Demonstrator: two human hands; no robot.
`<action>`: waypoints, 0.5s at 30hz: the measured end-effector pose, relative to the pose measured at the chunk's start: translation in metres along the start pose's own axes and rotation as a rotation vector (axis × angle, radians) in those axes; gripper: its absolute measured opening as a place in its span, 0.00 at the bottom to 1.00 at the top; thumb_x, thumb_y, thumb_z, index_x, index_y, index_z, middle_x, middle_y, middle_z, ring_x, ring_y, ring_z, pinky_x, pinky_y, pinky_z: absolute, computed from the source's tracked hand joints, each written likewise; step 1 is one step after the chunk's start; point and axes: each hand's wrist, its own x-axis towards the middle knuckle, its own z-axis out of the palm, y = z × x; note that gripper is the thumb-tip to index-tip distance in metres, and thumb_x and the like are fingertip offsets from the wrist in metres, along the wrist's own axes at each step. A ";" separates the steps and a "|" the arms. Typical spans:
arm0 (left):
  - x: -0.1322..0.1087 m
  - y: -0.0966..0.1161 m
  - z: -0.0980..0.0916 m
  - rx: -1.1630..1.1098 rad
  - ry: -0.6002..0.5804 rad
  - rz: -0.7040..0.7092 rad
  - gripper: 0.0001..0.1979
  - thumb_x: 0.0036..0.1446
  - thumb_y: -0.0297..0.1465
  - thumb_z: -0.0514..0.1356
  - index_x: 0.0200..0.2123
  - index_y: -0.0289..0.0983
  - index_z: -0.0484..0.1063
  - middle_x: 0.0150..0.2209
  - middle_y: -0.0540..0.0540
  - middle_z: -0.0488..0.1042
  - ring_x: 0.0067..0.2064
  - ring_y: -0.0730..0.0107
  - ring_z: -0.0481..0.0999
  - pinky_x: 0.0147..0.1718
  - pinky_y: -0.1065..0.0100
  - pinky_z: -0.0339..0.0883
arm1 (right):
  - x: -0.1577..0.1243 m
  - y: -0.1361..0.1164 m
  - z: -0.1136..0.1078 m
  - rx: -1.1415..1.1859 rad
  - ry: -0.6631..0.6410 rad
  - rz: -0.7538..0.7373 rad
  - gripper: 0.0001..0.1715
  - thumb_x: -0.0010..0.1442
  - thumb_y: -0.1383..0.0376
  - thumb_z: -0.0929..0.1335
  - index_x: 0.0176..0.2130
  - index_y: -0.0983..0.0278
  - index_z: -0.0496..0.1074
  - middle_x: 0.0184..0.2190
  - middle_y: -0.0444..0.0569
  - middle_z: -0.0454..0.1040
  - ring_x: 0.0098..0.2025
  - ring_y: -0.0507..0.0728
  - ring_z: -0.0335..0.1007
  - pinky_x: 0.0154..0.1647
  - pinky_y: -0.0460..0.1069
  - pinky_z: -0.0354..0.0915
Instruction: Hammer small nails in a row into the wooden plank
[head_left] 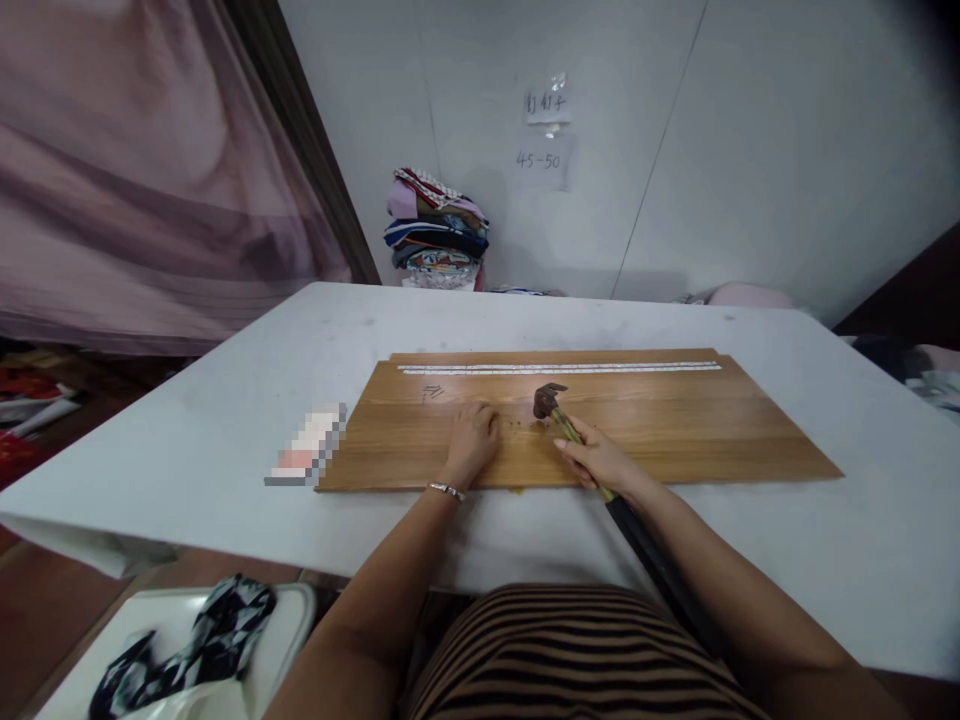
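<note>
My right hand (pixel 600 458) is wrapped round the upper shaft of a claw hammer (pixel 649 550), whose black grip reaches back under my forearm. The rusty hammer head is just over the middle of a wooden board (pixel 675 430); I cannot tell whether it touches. To the left of the head, my left hand (pixel 474 435) lies palm down on the board, holding nothing I can see. Between the two, a short row of small dark nails or marks (pixel 517 423) runs across the wood. Several loose nails (pixel 433 390) lie beyond my left hand.
Two white measuring strips (pixel 559 368) run along the board's far side. The board lies on a white table (pixel 225 420), with a blurred-out flat object (pixel 307 445) on its left. Folded clothes (pixel 439 230) are stacked by the wall. A white stool (pixel 277 640) holding patterned cloth stands lower left.
</note>
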 end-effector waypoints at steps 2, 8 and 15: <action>0.000 0.000 0.000 0.003 0.001 0.005 0.10 0.61 0.25 0.54 0.37 0.39 0.75 0.44 0.42 0.76 0.50 0.60 0.71 0.53 0.57 0.64 | 0.001 0.000 0.000 0.008 -0.004 -0.004 0.49 0.56 0.53 0.69 0.69 0.67 0.51 0.12 0.29 0.55 0.11 0.47 0.48 0.12 0.42 0.47; 0.000 0.001 0.000 0.019 -0.005 0.006 0.10 0.61 0.25 0.54 0.38 0.38 0.75 0.45 0.41 0.76 0.51 0.59 0.71 0.53 0.57 0.63 | 0.001 0.004 0.000 -0.026 -0.025 -0.005 0.45 0.57 0.53 0.68 0.66 0.67 0.55 0.11 0.29 0.55 0.11 0.47 0.47 0.11 0.42 0.47; 0.000 0.000 0.002 0.010 -0.006 -0.001 0.10 0.61 0.25 0.54 0.38 0.38 0.75 0.45 0.41 0.76 0.50 0.60 0.71 0.53 0.56 0.63 | 0.000 -0.001 0.000 0.001 -0.003 -0.017 0.43 0.57 0.54 0.68 0.66 0.64 0.55 0.14 0.29 0.55 0.11 0.47 0.47 0.11 0.42 0.48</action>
